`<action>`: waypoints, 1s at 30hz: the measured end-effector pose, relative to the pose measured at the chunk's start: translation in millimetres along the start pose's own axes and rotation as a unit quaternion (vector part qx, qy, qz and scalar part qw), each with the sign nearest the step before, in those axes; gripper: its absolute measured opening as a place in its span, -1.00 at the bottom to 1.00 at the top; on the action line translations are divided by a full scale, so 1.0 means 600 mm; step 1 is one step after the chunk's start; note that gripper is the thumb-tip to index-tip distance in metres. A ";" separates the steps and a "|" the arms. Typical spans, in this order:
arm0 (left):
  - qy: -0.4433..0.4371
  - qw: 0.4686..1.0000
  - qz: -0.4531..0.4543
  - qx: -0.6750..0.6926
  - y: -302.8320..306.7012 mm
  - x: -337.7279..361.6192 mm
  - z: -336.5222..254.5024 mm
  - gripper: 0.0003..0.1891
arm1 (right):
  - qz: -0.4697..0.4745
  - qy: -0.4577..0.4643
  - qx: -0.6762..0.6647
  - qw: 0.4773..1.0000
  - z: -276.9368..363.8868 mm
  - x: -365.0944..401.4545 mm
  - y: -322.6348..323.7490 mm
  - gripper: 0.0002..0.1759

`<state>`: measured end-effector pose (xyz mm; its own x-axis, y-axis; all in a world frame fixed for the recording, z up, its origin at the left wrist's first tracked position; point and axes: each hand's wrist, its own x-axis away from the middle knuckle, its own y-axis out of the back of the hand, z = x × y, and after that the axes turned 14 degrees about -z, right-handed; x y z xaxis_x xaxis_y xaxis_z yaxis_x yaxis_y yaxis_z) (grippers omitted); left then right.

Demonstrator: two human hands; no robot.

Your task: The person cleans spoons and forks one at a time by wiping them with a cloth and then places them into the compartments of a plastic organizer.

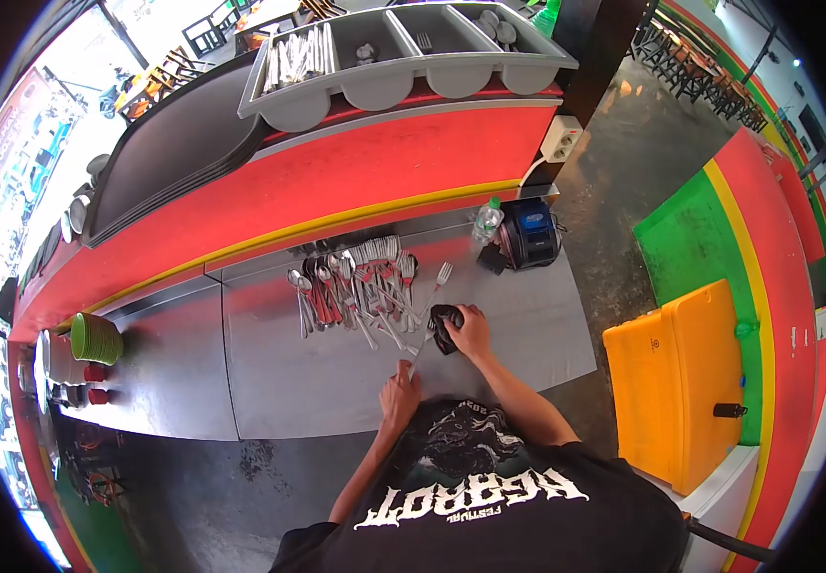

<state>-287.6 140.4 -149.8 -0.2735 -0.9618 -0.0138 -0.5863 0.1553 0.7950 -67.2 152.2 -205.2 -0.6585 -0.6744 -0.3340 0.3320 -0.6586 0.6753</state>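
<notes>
My left hand [400, 393] is closed around the handle end of a fork [420, 351], which points up and away from me. My right hand [471, 333] grips a bunched black cloth [446, 329] beside the fork's head. How far the cloth touches the tines is hard to make out. Just beyond my hands, a heap of forks and spoons [360, 286] lies on the metal counter [308, 387]. One loose fork [444, 275] rests to the right of that heap, its tines facing away.
A grey cutlery tray [461, 72] stands on the red ledge [413, 143], near stacked dark trays [174, 143]. On the counter are a plastic bottle [487, 222], a dark blue bag [531, 234] and green bowls [96, 338]. A yellow cooler box [675, 372] sits at right.
</notes>
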 end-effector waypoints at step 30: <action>0.215 0.891 0.231 0.326 -0.103 0.016 0.038 -0.68 | 0.101 0.093 -0.075 0.988 0.024 0.051 0.023 -0.67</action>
<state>-271.3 126.8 -212.6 -0.3654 -0.7367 0.5690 -0.8432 0.5209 0.1329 -92.6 127.3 -196.7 -0.4367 -0.8381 -0.3270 0.5498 -0.5363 0.6404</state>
